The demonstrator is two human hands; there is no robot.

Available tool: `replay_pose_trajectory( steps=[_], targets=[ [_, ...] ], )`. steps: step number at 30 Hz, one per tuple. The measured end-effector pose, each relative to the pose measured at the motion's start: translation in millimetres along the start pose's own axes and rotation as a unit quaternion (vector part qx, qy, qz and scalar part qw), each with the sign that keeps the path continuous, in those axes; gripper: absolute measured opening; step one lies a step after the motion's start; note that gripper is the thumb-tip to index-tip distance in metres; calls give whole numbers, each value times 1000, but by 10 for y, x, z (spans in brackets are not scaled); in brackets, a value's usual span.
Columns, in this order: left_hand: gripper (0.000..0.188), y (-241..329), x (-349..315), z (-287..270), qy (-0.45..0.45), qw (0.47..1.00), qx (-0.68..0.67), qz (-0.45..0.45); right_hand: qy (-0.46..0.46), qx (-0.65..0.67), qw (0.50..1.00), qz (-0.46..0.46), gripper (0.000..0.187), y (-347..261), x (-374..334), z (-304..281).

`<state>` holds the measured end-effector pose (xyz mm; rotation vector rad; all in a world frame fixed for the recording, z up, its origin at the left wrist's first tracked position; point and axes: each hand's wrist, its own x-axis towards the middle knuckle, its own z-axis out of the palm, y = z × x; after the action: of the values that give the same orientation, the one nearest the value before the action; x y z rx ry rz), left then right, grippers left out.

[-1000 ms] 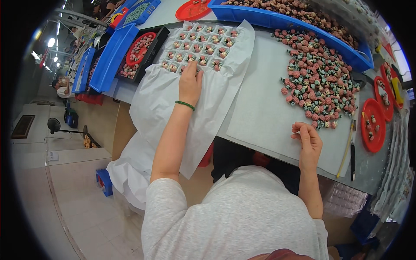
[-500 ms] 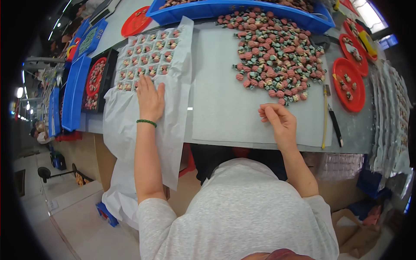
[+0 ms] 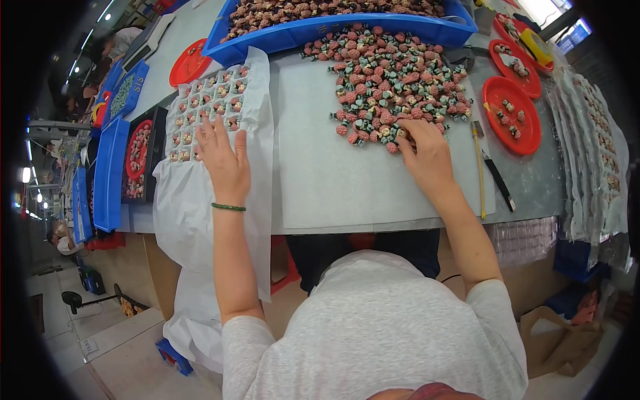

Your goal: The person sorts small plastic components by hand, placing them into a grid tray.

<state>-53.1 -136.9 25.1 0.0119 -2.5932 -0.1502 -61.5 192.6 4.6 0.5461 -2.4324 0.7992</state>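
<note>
A heap of small painted figurines [image 3: 393, 80], with pink knobbly tops and grey-green ends, lies on a white sheet [image 3: 333, 193]. At its near edge, my right hand [image 3: 430, 160] has its thumb and fingers curled round one small figurine, mostly hidden by the fingertips. To the left, a compartment tray [image 3: 203, 110] holds similar figurines in rows of cells. Thin white paper [image 3: 207, 207] hangs from around it over the table edge. My left hand [image 3: 225, 163], palm down with fingers spread, lies over the tray's near right part and holds nothing.
Behind the heap stands a long blue bin [image 3: 333, 31] full of pieces. A red plate [image 3: 512, 115] holds a few figurines; a yellow stick tool [image 3: 479, 173] and a black-handled tool [image 3: 499, 180] lie beside the sheet. Stacked filled trays [image 3: 590, 153] stand far right.
My right hand has moved forward to the heap's near edge and closed on a figurine there. My left hand's fingers have spread over the tray. The whole view has shifted slightly.
</note>
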Motion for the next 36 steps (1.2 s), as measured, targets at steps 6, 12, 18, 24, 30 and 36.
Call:
replay_pose_trajectory(
  steps=[6, 12, 18, 24, 30, 36],
  targets=[
    [21, 1137, -310, -180, -66, 882, -465, 32, -12, 215, 960, 179, 28, -306, -81, -31],
    [21, 1534, -615, 0, -145, 842, -518, 28, -31, 21, 997, 72, 32, -154, -28, 116],
    [19, 1446, -660, 7, -186, 815, -549, -31, -61, 21, 996, 60, 27, -172, -38, 39],
    [21, 1512, -686, 94, -176, 694, -678, -165, -2, 363, 908, 210, 16, -458, -236, -46],
    [23, 1500, -599, 25, -245, 551, -759, -245, -32, 599, 707, 375, 27, -749, -551, -4],
    [23, 1404, -594, 77, -292, 577, -730, -223, -33, 641, 637, 427, 26, -751, -671, -7]
  ],
)
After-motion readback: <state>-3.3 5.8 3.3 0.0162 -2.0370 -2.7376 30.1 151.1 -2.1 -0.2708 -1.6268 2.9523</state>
